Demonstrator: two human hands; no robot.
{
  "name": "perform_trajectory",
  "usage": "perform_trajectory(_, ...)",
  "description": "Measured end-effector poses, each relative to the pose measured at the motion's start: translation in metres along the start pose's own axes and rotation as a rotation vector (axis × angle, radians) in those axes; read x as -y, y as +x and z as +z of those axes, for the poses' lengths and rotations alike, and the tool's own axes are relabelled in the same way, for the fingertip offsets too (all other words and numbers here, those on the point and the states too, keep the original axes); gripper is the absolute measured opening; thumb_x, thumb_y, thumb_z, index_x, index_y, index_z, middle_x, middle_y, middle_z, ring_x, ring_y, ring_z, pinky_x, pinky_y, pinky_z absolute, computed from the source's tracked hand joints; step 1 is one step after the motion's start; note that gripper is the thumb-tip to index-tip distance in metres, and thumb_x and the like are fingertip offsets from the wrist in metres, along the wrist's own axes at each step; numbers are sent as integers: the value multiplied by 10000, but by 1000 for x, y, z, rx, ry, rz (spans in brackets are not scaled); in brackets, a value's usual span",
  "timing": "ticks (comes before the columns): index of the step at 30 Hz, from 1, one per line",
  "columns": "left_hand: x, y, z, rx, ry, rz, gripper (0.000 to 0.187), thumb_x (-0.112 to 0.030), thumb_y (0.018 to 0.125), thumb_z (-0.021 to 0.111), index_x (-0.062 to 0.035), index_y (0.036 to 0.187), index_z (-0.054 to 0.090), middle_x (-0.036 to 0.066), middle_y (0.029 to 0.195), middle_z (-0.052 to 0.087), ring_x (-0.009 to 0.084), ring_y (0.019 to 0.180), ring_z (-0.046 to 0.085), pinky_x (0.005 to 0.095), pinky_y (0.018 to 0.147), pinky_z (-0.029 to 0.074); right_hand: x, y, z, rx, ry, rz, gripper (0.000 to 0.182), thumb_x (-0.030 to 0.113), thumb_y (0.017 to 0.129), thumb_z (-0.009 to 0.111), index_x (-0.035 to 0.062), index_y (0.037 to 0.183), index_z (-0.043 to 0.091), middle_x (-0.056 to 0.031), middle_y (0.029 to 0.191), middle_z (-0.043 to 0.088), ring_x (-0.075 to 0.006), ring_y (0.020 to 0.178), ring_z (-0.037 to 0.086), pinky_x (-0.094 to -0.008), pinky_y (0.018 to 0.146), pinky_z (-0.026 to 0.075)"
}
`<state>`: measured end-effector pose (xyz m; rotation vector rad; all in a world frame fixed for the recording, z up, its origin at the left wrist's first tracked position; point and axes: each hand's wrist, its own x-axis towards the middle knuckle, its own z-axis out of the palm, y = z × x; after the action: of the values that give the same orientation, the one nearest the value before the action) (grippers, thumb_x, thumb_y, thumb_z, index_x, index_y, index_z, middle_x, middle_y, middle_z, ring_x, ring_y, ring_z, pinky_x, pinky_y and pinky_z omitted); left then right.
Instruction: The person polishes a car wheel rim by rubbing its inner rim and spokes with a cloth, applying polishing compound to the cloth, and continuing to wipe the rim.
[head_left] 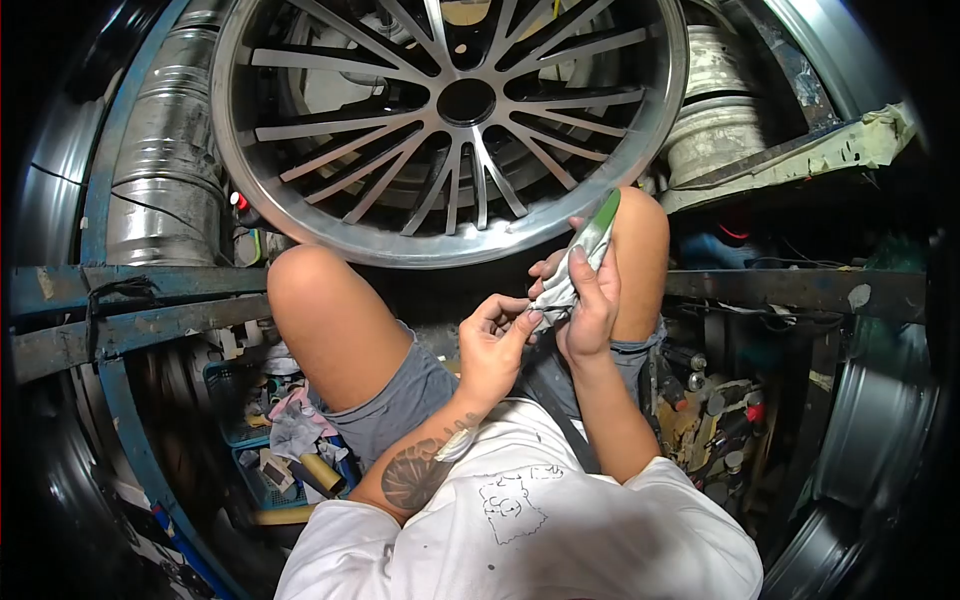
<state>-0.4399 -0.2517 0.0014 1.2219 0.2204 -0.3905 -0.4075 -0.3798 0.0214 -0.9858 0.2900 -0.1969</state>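
Observation:
My right hand (590,305) is closed around a crumpled white cloth (562,292), in front of my right knee. A flat green piece with a narrow tip (606,212) sticks up out of the cloth; its lower part is hidden, so its kind does not show. My left hand (495,340) pinches the lower end of the same cloth between thumb and fingers. Beyond both hands stands a large multi-spoke alloy wheel (465,145) with dark recesses and a bare metal rim, its lower edge close to my knees.
Stacked metal wheel barrels (165,150) stand at the left, more barrels (715,110) at the right. Blue-painted metal bars (60,285) frame my seat. A teal basket (240,430) with rags and bottles lies low left; several tools (700,400) lie low right.

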Motion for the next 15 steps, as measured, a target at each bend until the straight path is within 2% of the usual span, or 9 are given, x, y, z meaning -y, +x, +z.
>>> perform_trajectory(3, 1, -1, 6, -17, 119, 90, 116, -34, 940, 743, 32, 994, 664, 68, 919, 725, 93, 793, 674, 249, 747, 556, 2, 1, 2, -23, -14, -10, 463, 234, 1052, 540, 15, 1441, 417, -123, 860, 667, -154, 634, 649, -264, 596, 556)
perform_trajectory(4, 2, -2, 7, -25, 190, 133, 108, -17, 934, 738, 39, 992, 666, 80, 928, 733, 104, 810, 689, 254, 751, 561, 4, 1, 7, -62, -3, 31, 465, 239, 1049, 538, 18, 1441, 420, -94, 812, 637, -146, 633, 640, -254, 571, 540)
perform_trajectory(8, 0, 0, 5, -31, 434, 429, 127, 71, 848, 692, 54, 974, 692, 154, 889, 757, 217, 798, 753, 302, 736, 574, -5, 2, 5, -48, 100, 155, 450, 227, 1037, 544, 26, 1425, 439, -38, 742, 558, -123, 629, 616, -234, 550, 514)
perform_trajectory(12, -6, -1, 2, -10, 371, 255, 97, 46, 882, 704, 58, 978, 701, 124, 868, 764, 158, 797, 739, 281, 722, 570, 1, 4, 6, -3, 37, 157, 425, 192, 1018, 593, 37, 1396, 472, -23, 758, 556, -89, 610, 568, -220, 543, 499)
perform_trajectory(15, -6, 4, 2, -26, 229, 100, 75, 23, 916, 704, 49, 986, 700, 90, 883, 757, 98, 790, 692, 248, 695, 544, 2, 8, 8, -14, -72, 49, 411, 171, 1010, 608, 35, 1380, 494, -18, 767, 559, -77, 614, 559, -221, 547, 500)
